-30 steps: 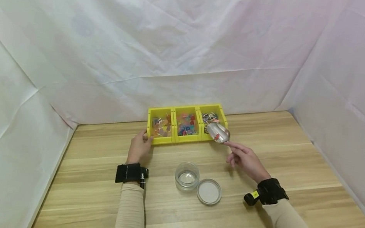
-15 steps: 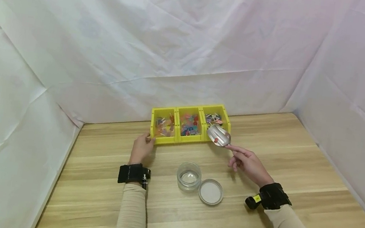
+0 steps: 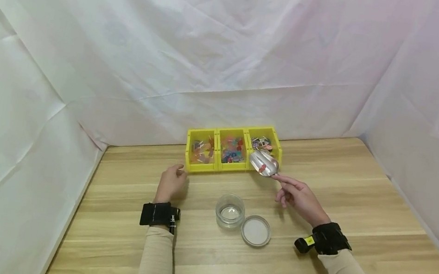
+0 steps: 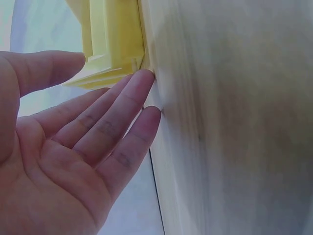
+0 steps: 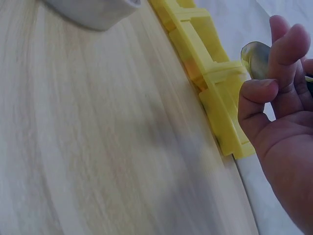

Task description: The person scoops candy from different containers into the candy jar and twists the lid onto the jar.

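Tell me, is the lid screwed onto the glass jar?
No, the lid lies flat on the table beside the open glass jar.

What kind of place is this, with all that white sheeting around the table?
Probably a makeshift recording booth, not a home or workshop. Creased white sheeting screens the wooden table on three sides, and both forearms wear black wrist-mounted cameras. Only a few props are out: a yellow tray, a glass jar.

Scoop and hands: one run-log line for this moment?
right hand: holds scoop over right bin of tray, red piece in it | left hand: open beside tray | jar: open, lid beside
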Demonstrator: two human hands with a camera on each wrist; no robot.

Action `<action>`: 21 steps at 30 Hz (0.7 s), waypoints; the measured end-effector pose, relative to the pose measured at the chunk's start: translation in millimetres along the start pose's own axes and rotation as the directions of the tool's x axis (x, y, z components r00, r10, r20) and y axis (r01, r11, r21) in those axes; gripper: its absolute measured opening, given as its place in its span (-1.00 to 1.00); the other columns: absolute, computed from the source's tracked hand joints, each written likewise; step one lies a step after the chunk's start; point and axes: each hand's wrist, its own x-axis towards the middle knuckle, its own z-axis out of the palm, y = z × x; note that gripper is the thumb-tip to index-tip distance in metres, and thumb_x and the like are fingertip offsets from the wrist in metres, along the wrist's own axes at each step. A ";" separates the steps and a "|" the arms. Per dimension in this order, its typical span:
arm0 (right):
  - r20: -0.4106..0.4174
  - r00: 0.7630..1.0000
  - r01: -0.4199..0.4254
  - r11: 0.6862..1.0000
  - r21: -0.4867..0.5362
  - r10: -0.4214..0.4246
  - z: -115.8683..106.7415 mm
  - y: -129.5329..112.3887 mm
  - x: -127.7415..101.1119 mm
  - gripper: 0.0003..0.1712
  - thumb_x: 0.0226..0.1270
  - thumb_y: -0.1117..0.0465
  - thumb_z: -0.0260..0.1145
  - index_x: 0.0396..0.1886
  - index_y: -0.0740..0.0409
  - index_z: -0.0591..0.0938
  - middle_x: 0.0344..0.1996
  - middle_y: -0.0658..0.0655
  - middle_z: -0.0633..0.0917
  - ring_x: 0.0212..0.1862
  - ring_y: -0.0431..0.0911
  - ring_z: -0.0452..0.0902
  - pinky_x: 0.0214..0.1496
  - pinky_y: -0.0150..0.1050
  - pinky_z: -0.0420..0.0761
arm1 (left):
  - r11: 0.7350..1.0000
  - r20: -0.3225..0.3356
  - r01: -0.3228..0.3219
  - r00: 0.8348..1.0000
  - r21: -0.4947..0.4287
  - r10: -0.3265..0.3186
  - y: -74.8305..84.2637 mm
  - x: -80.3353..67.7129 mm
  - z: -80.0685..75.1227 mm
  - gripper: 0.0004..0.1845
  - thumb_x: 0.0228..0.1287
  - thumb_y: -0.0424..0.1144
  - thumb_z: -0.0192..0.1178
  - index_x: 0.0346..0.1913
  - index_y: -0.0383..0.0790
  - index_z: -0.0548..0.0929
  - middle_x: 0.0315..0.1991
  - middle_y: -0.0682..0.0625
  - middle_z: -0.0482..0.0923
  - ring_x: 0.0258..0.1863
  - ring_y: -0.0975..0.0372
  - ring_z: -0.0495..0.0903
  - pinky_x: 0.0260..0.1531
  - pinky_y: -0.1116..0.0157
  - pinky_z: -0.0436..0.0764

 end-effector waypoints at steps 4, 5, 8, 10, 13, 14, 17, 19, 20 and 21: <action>0.030 1.000 -0.001 1.000 0.024 0.000 5.4 -1.9 1.0 -0.47 0.62 0.06 0.00 0.39 0.30 0.40 -0.44 0.12 0.69 -0.44 -0.16 0.56 -0.41 -0.34 0.61 | 1.000 -0.007 -0.015 1.000 0.006 0.015 1.7 -6.5 2.5 -0.52 0.48 -0.22 0.07 0.35 -0.38 0.42 0.09 -0.31 0.62 0.10 -0.10 0.60 0.11 -0.04 0.57; 0.039 0.999 0.001 1.000 0.029 -0.002 6.5 -2.0 1.4 -0.47 0.62 0.08 -0.01 0.39 0.32 0.39 -0.44 0.11 0.69 -0.44 -0.16 0.56 -0.42 -0.35 0.60 | 1.000 -0.009 -0.020 1.000 0.010 0.021 2.3 -7.8 3.5 -0.53 0.47 -0.23 0.07 0.34 -0.38 0.43 0.08 -0.30 0.63 0.09 -0.09 0.61 0.09 -0.03 0.58; 0.058 0.998 -0.001 0.999 0.039 -0.001 8.7 0.0 2.8 -0.47 0.63 0.08 -0.02 0.39 0.32 0.39 -0.44 0.11 0.69 -0.44 -0.18 0.56 -0.43 -0.37 0.59 | 0.999 -0.013 -0.032 0.999 0.019 0.032 4.2 -11.9 6.2 -0.53 0.46 -0.24 0.09 0.34 -0.37 0.44 0.04 -0.28 0.65 0.03 -0.06 0.64 0.03 0.01 0.62; 0.064 0.998 -0.004 0.999 0.043 0.001 10.3 1.1 4.4 -0.47 0.63 0.08 -0.02 0.38 0.33 0.39 -0.44 0.10 0.69 -0.45 -0.19 0.56 -0.44 -0.37 0.59 | 0.999 -0.019 -0.036 0.999 0.030 0.036 4.9 -14.7 7.1 -0.53 0.46 -0.23 0.09 0.33 -0.38 0.44 0.03 -0.28 0.65 0.00 -0.06 0.65 -0.01 0.02 0.64; 0.075 0.997 -0.011 0.998 0.054 0.007 13.3 2.0 7.0 -0.47 0.62 0.08 -0.01 0.38 0.34 0.39 -0.44 0.11 0.70 -0.45 -0.18 0.56 -0.44 -0.37 0.59 | 0.999 -0.026 -0.040 0.999 0.033 0.041 5.8 -18.8 7.7 -0.55 0.46 -0.22 0.10 0.29 -0.39 0.49 0.03 -0.28 0.65 0.01 -0.06 0.65 0.00 0.01 0.63; 0.078 0.997 -0.013 0.998 0.056 0.009 14.4 2.4 7.7 -0.47 0.62 0.08 0.00 0.38 0.34 0.39 -0.44 0.11 0.70 -0.45 -0.19 0.56 -0.44 -0.37 0.58 | 0.998 -0.024 -0.047 0.999 0.031 0.047 5.7 -20.1 8.0 -0.56 0.46 -0.22 0.10 0.28 -0.39 0.50 0.04 -0.27 0.65 0.04 -0.06 0.63 0.03 0.01 0.62; 0.087 0.996 -0.016 0.998 0.055 0.011 17.3 3.7 8.9 -0.47 0.61 0.08 0.00 0.38 0.34 0.39 -0.44 0.11 0.70 -0.45 -0.17 0.56 -0.44 -0.36 0.58 | 0.998 -0.009 -0.061 0.998 0.019 0.061 5.3 -24.0 9.3 -0.59 0.45 -0.22 0.11 0.24 -0.37 0.54 0.06 -0.25 0.64 0.09 -0.05 0.61 0.08 0.00 0.59; 0.091 0.996 -0.017 0.999 0.052 0.012 18.8 4.8 9.2 -0.47 0.62 0.08 -0.01 0.38 0.33 0.40 -0.44 0.11 0.70 -0.45 -0.16 0.56 -0.44 -0.36 0.58 | 0.997 0.005 -0.075 0.997 0.010 0.075 4.9 -26.3 10.3 -0.60 0.46 -0.21 0.11 0.24 -0.36 0.55 0.07 -0.25 0.63 0.10 -0.05 0.60 0.10 -0.01 0.58; 0.094 0.996 -0.015 0.999 0.049 0.010 19.5 5.2 9.3 -0.47 0.62 0.08 -0.01 0.38 0.32 0.40 -0.44 0.11 0.70 -0.45 -0.16 0.56 -0.45 -0.36 0.58 | 0.996 0.010 -0.084 0.996 0.008 0.084 4.9 -27.3 11.0 -0.60 0.46 -0.21 0.12 0.24 -0.36 0.55 0.07 -0.25 0.64 0.10 -0.05 0.60 0.10 -0.01 0.58; 0.096 0.995 -0.013 0.999 0.050 0.009 20.2 5.6 9.5 -0.47 0.62 0.07 -0.01 0.38 0.31 0.40 -0.45 0.11 0.70 -0.45 -0.15 0.56 -0.45 -0.36 0.59 | 0.996 0.013 -0.093 0.996 0.010 0.093 4.8 -28.2 11.7 -0.60 0.46 -0.22 0.12 0.24 -0.36 0.55 0.06 -0.24 0.64 0.08 -0.05 0.61 0.09 -0.01 0.58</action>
